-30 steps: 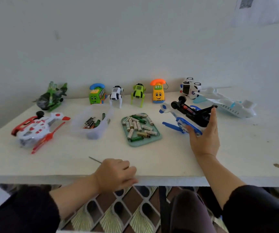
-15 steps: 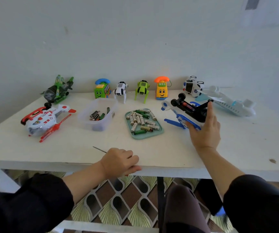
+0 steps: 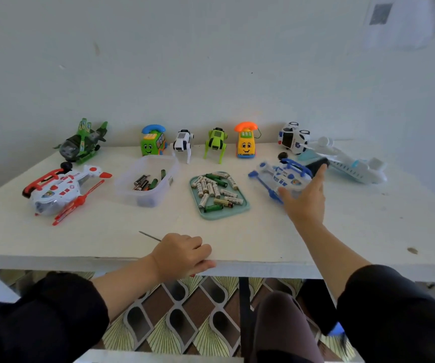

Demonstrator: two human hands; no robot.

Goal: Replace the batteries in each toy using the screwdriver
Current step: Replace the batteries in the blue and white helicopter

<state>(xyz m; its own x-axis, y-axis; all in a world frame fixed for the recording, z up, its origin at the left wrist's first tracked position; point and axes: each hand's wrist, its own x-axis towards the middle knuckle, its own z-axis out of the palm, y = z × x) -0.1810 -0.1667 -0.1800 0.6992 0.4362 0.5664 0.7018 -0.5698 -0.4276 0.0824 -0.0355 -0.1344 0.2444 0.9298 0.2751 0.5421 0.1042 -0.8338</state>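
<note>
My left hand (image 3: pixel 182 254) rests at the table's front edge and grips the screwdriver (image 3: pixel 148 236), whose thin metal shaft sticks out to the left. My right hand (image 3: pixel 304 199) holds the blue and white helicopter (image 3: pixel 280 175) on the table, thumb on its near side and index finger stretched to its black end. A teal tray (image 3: pixel 242 209) of loose batteries lies left of that helicopter. A clear tub (image 3: pixel 132 191) with a few batteries stands further left.
A red and white helicopter (image 3: pixel 59 189) and a green helicopter (image 3: pixel 81 144) sit at the left. Along the wall stand a green phone car (image 3: pixel 152 142), a white robot dog (image 3: pixel 183 144), a green robot dog (image 3: pixel 216 142), a yellow phone car (image 3: pixel 245 145), a police car (image 3: pixel 293 137) and a white airplane (image 3: pixel 352 166).
The blue helicopter has turned over under my right hand: its black underside faced up before, its white and blue body shows now. My left hand has kept still.
</note>
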